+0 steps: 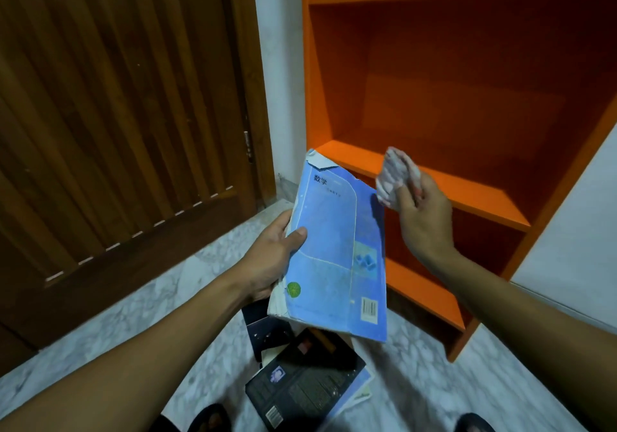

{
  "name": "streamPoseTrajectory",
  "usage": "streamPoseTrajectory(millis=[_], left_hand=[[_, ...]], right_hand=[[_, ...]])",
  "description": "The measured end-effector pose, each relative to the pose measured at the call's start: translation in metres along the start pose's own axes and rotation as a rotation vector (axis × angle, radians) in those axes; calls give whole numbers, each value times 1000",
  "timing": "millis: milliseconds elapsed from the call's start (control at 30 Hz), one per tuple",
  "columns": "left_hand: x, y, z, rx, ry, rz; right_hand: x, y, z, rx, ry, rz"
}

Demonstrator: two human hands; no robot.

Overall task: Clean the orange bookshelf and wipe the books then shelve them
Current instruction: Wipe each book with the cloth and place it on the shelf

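Left hand (270, 258) grips blue book (337, 251) at its spine, before the orange bookshelf (467, 191). Right hand (422, 211) pinches bunched cloth (395, 174) just off the cover. Wipe flat, spine-outward; support worn corner.

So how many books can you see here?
At least 4: a blue book in the left hand, and three on the floor: two dark, one pale-blue. More may be hidden.
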State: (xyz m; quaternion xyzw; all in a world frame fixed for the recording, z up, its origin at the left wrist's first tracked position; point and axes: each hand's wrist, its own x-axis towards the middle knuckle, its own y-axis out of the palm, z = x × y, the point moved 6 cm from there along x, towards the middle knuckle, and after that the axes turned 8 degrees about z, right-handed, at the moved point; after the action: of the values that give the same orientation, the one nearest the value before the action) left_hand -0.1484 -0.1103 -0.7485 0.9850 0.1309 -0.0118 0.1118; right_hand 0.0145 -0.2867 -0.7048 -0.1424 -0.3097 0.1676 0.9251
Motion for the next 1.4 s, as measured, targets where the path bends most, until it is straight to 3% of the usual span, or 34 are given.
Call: streamPoseTrajectory(millis=[200, 633, 733, 900, 1000, 1033, 1167, 1233, 1300, 1400], left_hand=[[5, 25, 17, 25, -35, 32], [11, -8, 37, -365, -80, -344], [7, -30, 32, -358, -62, -450], [2, -49, 20, -275, -3, -472], [2, -53, 12, -274, 37, -459], [2, -54, 9, -288, 46, -451], [1, -53, 6, -318, 25, -388], [0, -47, 6, -290, -1, -339], [0, -41, 9, -252, -36, -308], [1, -34, 22, -192, -96, -319]], right_hand=[[-16, 65, 20, -82, -139, 302], [-77, 97, 15, -129, -273, 662], [-96, 90, 17, -74, -350, 755], [-126, 80, 23, 23, -431, 970], [-135, 77, 1, -72, -164, 1244], [-135, 77, -13, -46, -17, 1266], [-115, 65, -72, 271, 593, 861], [-110, 66, -72, 626, 839, 764], [-100, 66, -58, 945, 913, 684], [-90, 64, -34, 1076, 915, 649]])
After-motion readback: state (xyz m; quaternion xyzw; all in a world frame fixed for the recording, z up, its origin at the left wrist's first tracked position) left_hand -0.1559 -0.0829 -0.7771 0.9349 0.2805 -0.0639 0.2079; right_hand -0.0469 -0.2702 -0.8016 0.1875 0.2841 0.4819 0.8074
